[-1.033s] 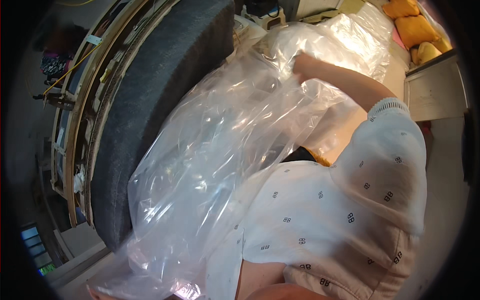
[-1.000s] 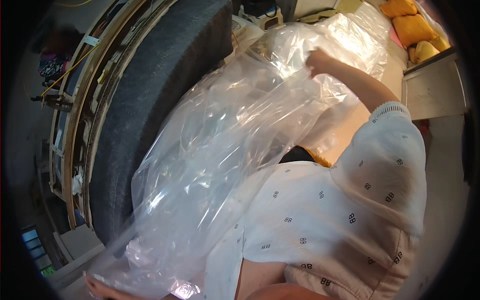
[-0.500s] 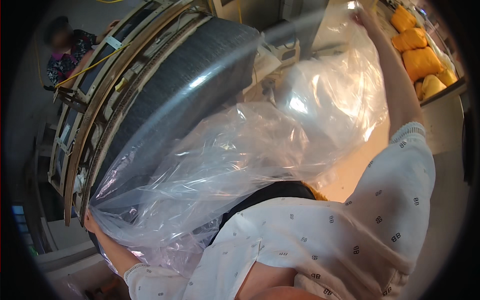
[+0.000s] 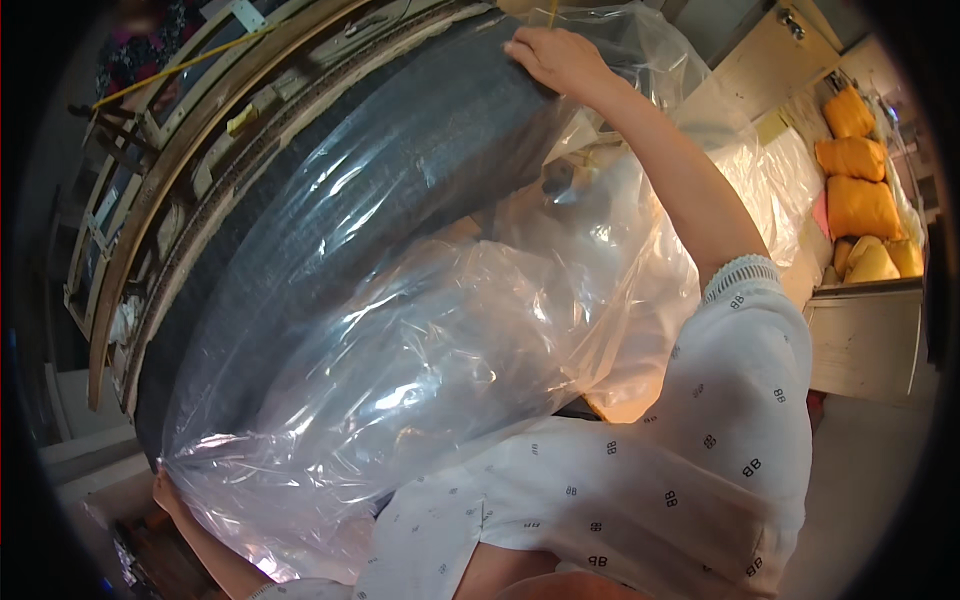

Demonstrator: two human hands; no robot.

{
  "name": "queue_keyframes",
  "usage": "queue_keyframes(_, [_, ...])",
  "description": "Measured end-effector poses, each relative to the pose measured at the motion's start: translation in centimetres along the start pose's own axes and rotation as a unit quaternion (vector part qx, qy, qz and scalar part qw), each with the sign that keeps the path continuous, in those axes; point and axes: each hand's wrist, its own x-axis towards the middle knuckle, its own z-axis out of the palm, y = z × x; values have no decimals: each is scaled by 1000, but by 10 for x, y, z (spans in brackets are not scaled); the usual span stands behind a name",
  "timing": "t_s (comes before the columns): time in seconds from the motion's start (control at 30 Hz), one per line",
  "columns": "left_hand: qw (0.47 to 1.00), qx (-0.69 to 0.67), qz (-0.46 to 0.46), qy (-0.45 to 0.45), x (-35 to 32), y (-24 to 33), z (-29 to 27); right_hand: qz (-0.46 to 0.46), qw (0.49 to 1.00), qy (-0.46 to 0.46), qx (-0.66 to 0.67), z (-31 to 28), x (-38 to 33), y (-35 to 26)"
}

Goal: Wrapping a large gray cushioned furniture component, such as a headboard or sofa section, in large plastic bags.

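Stretching a clear plastic bag (image 4: pixel 450 350) over a dark grey cushion (image 4: pixel 400 170).
Right hand (image 4: pixel 560 60) fingers grip its top edge, left hand (image 4: pixel 168 492) fingers pinch the bottom; orange packages (image 4: pixel 860 205) stacked far right.

Wooden frames (image 4: pixel 150 190), perhaps shelving (image 4: pixel 865 335), right.

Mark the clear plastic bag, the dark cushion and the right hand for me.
clear plastic bag (image 4: pixel 430 370), head view, its crinkled middle.
dark cushion (image 4: pixel 420 150), head view, its upper face.
right hand (image 4: pixel 555 58), head view, back of hand.
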Motion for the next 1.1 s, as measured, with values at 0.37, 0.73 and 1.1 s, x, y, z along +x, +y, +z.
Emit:
queue_keyframes(0.37, [959,-226,51,165,-59,177,32,212,931,-67,288,23,66,136])
queue_keyframes(0.73, [904,-342,109,233,-74,198,26,-281,878,38,386,29,-99,-256])
queue_keyframes(1.1, [947,-183,77,253,-7,175,58,-280,951,-131,17,126,-217,-138])
